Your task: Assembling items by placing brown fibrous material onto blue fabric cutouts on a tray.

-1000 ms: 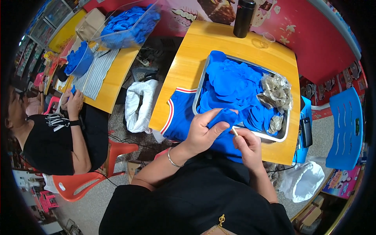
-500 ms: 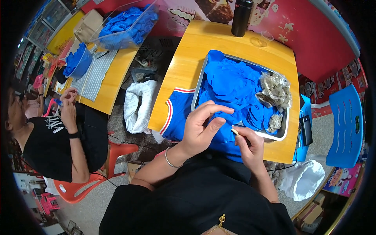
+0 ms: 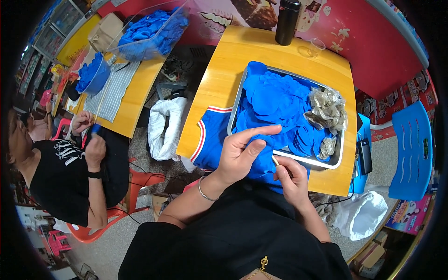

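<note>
My left hand [image 3: 242,154] is open over soft, light blue fabric rounds [image 3: 275,100]; pinch at edges. Right hand [image 3: 290,175] grips thin pale stick [image 3: 275,161].

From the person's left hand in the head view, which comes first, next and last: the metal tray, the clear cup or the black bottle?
From the left hand:
1. Metal tray, right beside it; the fingers reach over its near edge.
2. Clear cup, far side of the table, toward the right.
3. Black bottle, at the table's far edge; only slightly farther than the cup.
</note>
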`<state>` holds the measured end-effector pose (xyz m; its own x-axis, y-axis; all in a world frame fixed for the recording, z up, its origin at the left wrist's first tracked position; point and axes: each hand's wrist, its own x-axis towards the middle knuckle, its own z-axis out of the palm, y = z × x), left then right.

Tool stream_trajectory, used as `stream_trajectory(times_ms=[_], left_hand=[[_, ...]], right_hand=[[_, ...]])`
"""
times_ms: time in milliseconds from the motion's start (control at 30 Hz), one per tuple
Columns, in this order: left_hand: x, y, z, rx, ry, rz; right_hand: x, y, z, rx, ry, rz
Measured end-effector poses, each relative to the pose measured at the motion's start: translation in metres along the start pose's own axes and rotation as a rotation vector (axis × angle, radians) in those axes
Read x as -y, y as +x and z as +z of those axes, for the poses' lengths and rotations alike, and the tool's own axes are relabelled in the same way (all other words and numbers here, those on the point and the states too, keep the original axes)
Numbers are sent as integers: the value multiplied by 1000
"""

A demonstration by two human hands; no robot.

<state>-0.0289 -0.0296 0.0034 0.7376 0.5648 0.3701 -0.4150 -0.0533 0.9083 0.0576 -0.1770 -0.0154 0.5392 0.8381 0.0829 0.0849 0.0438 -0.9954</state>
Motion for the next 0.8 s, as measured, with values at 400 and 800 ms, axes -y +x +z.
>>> stream_trajectory(times_ms=[400, 800], left_hand=[[-3, -3, -11, 293, -65, -168], [-4, -3, -21, 64, -31, 86]], right_hand=[[16, 9, -4, 94, -254, -77], [-2, -1, 1, 50, -255, -194]])
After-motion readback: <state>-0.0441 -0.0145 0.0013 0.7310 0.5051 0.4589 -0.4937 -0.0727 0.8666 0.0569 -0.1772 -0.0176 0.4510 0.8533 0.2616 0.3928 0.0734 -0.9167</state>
